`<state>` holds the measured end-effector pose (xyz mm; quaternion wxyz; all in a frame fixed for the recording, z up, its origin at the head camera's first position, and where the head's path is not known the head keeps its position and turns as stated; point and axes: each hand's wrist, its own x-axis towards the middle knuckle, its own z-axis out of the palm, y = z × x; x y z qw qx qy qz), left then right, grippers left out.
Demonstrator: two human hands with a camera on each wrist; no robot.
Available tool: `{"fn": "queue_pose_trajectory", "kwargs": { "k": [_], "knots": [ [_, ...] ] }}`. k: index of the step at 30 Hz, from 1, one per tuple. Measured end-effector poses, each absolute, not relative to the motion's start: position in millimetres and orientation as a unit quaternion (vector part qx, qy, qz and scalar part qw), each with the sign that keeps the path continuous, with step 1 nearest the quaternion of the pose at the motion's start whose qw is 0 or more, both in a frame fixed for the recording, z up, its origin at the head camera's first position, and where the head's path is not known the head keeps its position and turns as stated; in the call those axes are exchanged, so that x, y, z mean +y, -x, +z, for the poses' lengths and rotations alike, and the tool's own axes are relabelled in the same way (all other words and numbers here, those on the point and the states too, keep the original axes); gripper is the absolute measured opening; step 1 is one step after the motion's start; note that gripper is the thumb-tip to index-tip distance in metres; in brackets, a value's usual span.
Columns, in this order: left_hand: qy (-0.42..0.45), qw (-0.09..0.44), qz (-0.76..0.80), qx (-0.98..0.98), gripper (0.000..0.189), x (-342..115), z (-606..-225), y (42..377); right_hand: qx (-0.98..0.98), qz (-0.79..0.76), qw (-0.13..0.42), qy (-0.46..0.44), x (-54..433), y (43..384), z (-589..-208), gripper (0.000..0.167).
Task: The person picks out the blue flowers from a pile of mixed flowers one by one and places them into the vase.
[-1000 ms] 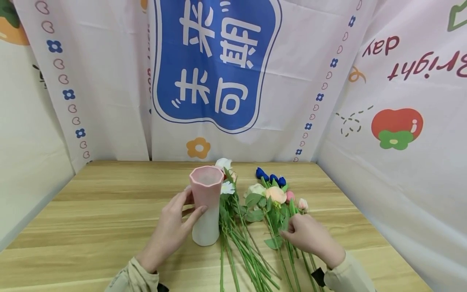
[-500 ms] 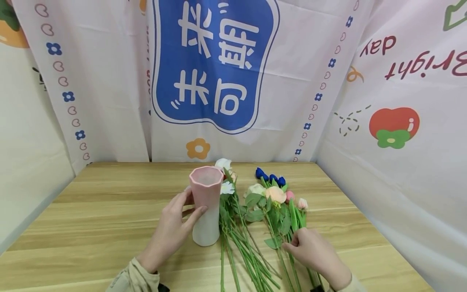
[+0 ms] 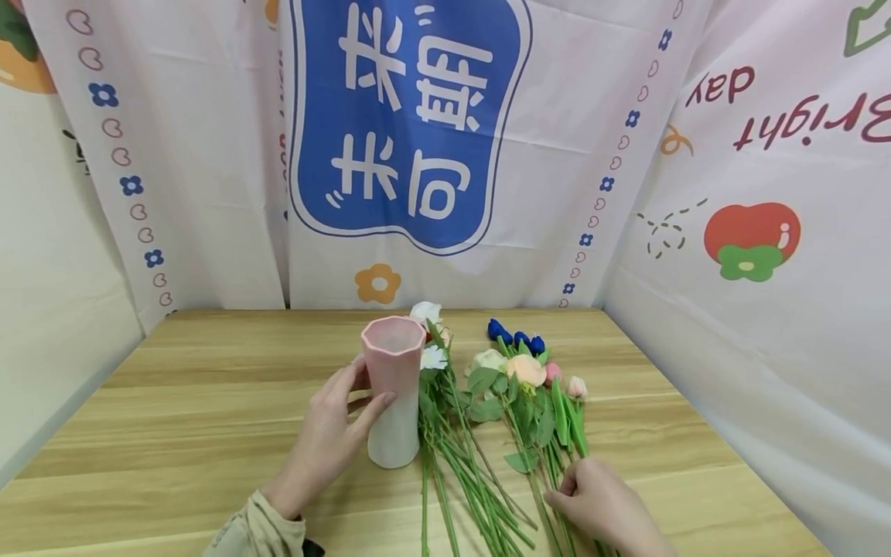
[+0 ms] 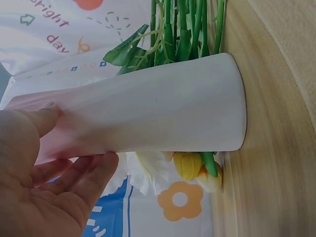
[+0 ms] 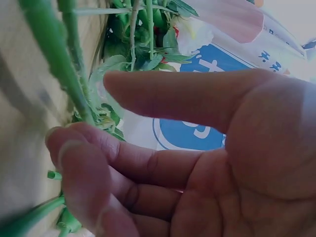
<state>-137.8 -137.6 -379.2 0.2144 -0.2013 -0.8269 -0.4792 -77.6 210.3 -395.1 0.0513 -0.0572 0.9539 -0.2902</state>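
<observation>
A tall vase (image 3: pixel 393 410), pink at its faceted rim and white below, stands upright on the table. My left hand (image 3: pixel 327 425) holds its upper part from the left, thumb in front and fingers behind. The left wrist view shows the thumb and fingers around the vase's pink end (image 4: pixel 64 123). My right hand (image 3: pixel 602 503) is low over the stems (image 3: pixel 550 495) of the right flower bunch. Seen from the right wrist, its fingers bend loosely beside a green stem (image 5: pixel 59 64), the thumb well apart from them, and nothing is pinched between.
Right of the vase lies a bunch with white flowers (image 3: pixel 433 357) and long green stems (image 3: pixel 473 487). Farther right lie blue tulips (image 3: pixel 499 333), a peach flower (image 3: pixel 527 371) and a pale pink bud (image 3: pixel 577 388). Printed cloth (image 3: pixel 557 155) encloses the wooden table (image 3: pixel 209 402).
My right hand has slid down along the stems toward me, uncovering green leaves below the pale pink bud. The left hand and the vase have stayed put.
</observation>
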Motion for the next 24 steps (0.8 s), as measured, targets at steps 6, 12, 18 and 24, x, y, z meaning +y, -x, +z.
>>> {"fn": "queue_pose_trajectory", "kwargs": {
  "k": [6,12,18,24],
  "knots": [
    [0.200,0.212,-0.478,-0.829,0.062,-137.9,-379.7,138.2,0.958,-0.279,0.052,0.042,209.7,79.1,-400.6,0.038],
    [0.205,0.216,-0.481,-0.825,0.061,-137.8,-379.1,138.5,0.956,-0.283,0.056,0.043,208.7,79.2,-402.6,0.045],
    [0.203,0.216,-0.481,-0.825,0.061,-137.6,-379.1,138.4,0.956,-0.284,0.054,0.044,209.5,79.8,-403.5,0.048],
    [0.204,0.220,-0.479,-0.825,0.060,-137.8,-379.7,138.8,0.955,-0.289,0.052,0.036,209.4,79.0,-403.1,0.046]
  ]
}}
